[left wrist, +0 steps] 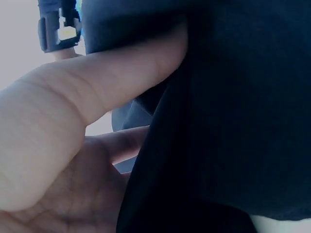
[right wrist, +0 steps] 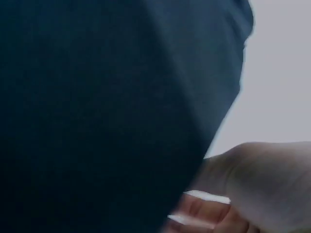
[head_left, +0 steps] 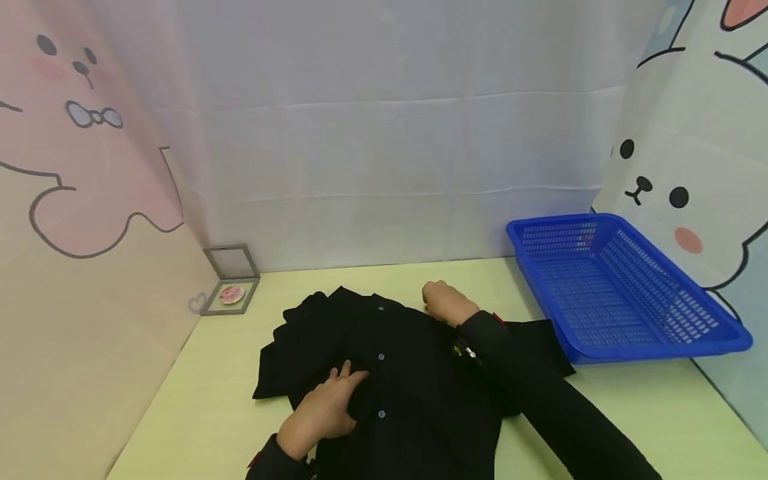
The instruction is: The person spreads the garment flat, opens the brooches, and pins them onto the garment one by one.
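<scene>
A black short-sleeved shirt [head_left: 414,387] with a row of buttons down its front lies on the table, its left sleeve bunched in folds. My left hand [head_left: 327,407] holds it at the left side of the body; in the left wrist view the thumb [left wrist: 121,73] presses over the dark cloth [left wrist: 243,121] and the fingers reach behind it. At the right shoulder, my right hand [head_left: 447,303] grips the shirt with curled fingers. The right wrist view shows that hand [right wrist: 257,184] at the cloth's edge [right wrist: 194,121], its fingertips hidden behind the fabric.
A blue plastic basket [head_left: 666,347] stands at the right, close to the shirt's right sleeve. At the back left corner sits an opened grey-framed box [head_left: 231,297] with a pink round item [head_left: 232,295]. A white curtain [head_left: 384,167] hangs behind the pale yellow-green table [head_left: 198,393].
</scene>
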The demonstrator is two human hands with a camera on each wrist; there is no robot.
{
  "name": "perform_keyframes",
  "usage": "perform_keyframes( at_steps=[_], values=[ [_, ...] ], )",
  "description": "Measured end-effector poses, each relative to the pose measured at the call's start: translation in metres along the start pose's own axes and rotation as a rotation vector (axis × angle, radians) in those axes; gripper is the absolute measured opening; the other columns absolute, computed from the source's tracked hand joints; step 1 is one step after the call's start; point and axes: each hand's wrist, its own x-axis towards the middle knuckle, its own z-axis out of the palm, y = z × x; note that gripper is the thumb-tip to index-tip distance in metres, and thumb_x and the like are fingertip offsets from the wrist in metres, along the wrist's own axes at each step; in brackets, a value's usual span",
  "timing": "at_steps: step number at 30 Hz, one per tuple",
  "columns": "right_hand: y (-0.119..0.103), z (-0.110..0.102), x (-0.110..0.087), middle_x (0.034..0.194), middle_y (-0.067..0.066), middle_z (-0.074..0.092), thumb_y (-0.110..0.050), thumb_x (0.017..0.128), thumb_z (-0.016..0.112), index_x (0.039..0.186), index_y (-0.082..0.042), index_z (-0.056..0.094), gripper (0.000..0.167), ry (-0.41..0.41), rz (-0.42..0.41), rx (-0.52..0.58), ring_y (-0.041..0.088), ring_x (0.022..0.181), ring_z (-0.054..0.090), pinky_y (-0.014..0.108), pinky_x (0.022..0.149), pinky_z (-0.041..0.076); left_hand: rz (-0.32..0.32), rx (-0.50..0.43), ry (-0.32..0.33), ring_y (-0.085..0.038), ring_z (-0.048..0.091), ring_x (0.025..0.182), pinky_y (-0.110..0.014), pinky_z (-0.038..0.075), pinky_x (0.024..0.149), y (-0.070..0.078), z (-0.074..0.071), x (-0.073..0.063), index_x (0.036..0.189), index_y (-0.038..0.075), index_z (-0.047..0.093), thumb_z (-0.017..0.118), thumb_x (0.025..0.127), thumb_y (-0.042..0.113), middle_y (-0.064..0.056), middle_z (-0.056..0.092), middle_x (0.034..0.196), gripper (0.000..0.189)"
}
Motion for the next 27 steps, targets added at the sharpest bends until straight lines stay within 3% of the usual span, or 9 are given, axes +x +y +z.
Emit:
perform_keyframes(
  at_steps=[3,5,9,11,13,15,18,22,27],
  values=[
    [0.012,0.002,0.018,0.067,0.002,0.052,-0.006,0.103,0.06,0.076,-0.008,0.069,0.028,-0.056,-0.014,0.113,0.015,0.056,0.042,0.031,0.055,0.038,-0.006,0.002,-0.009,-0.059,0.034,0.145,-0.073,0.045,0.098,0.005,-0.003,0.009,0.147,0.015,0.057,0.088,0.074,0.003,-0.03,0.031,0.163,0.079],
    [0.017,0.002,0.026,0.084,0.007,0.067,-0.007,0.103,0.06,0.094,-0.007,0.077,0.02,-0.109,-0.017,0.204,0.019,0.065,0.057,0.033,0.06,0.049,-0.006,0.011,-0.009,-0.059,0.035,0.144,-0.068,0.049,0.096,0.008,-0.006,0.015,0.147,0.014,0.057,0.087,0.075,0.002,-0.031,0.031,0.163,0.079],
    [0.017,0.0,0.038,0.107,0.014,0.072,-0.005,0.103,0.057,0.113,-0.002,0.076,0.022,-0.201,0.001,0.331,0.025,0.08,0.067,0.038,0.071,0.058,-0.001,0.045,-0.014,-0.06,0.038,0.142,-0.06,0.053,0.087,0.013,-0.009,0.024,0.148,0.014,0.056,0.087,0.076,0.003,-0.033,0.031,0.161,0.078],
    [0.013,-0.001,0.043,0.094,0.01,0.07,-0.004,0.102,0.056,0.105,-0.003,0.078,0.022,-0.207,0.012,0.341,0.022,0.071,0.062,0.035,0.065,0.055,-0.005,0.057,-0.018,-0.06,0.038,0.142,-0.059,0.053,0.086,0.014,-0.01,0.025,0.148,0.014,0.056,0.087,0.077,0.004,-0.033,0.032,0.161,0.078],
    [0.009,-0.001,0.046,0.072,0.002,0.057,-0.002,0.101,0.055,0.082,-0.006,0.075,0.028,-0.207,0.034,0.309,0.015,0.056,0.047,0.031,0.056,0.044,-0.01,0.063,-0.022,-0.059,0.039,0.142,-0.059,0.053,0.087,0.014,-0.009,0.026,0.148,0.014,0.056,0.087,0.077,0.005,-0.033,0.032,0.161,0.079],
    [0.005,0.0,0.048,0.058,-0.003,0.039,0.0,0.1,0.055,0.062,-0.012,0.062,0.041,-0.213,0.067,0.257,0.012,0.049,0.03,0.03,0.052,0.032,-0.011,0.063,-0.023,-0.058,0.039,0.142,-0.059,0.053,0.088,0.013,-0.008,0.027,0.148,0.015,0.056,0.087,0.077,0.004,-0.032,0.032,0.162,0.079],
    [0.003,0.0,0.05,0.052,-0.004,0.022,0.001,0.099,0.053,0.051,-0.019,0.042,0.053,-0.242,0.115,0.199,0.011,0.048,0.015,0.031,0.051,0.022,-0.009,0.064,-0.02,-0.058,0.041,0.141,-0.059,0.053,0.087,0.012,-0.007,0.028,0.148,0.015,0.056,0.087,0.076,0.004,-0.032,0.032,0.162,0.079],
    [0.003,-0.002,0.05,0.052,-0.003,0.027,-0.001,0.099,0.053,0.051,-0.017,0.046,0.052,-0.2,0.132,0.231,0.011,0.047,0.02,0.03,0.05,0.027,-0.006,0.07,-0.016,-0.058,0.042,0.14,-0.059,0.053,0.088,0.012,-0.007,0.028,0.148,0.015,0.056,0.087,0.076,0.006,-0.032,0.032,0.162,0.079],
    [0.004,-0.011,0.048,0.063,0.002,0.062,-0.007,0.1,0.063,0.068,-0.007,0.071,0.033,-0.023,0.071,0.239,0.014,0.05,0.052,0.027,0.056,0.049,-0.033,0.047,-0.025,-0.057,0.037,0.144,-0.062,0.051,0.092,0.011,-0.008,0.028,0.15,0.017,0.055,0.087,0.077,0.007,-0.03,0.03,0.164,0.08]
  ],
)
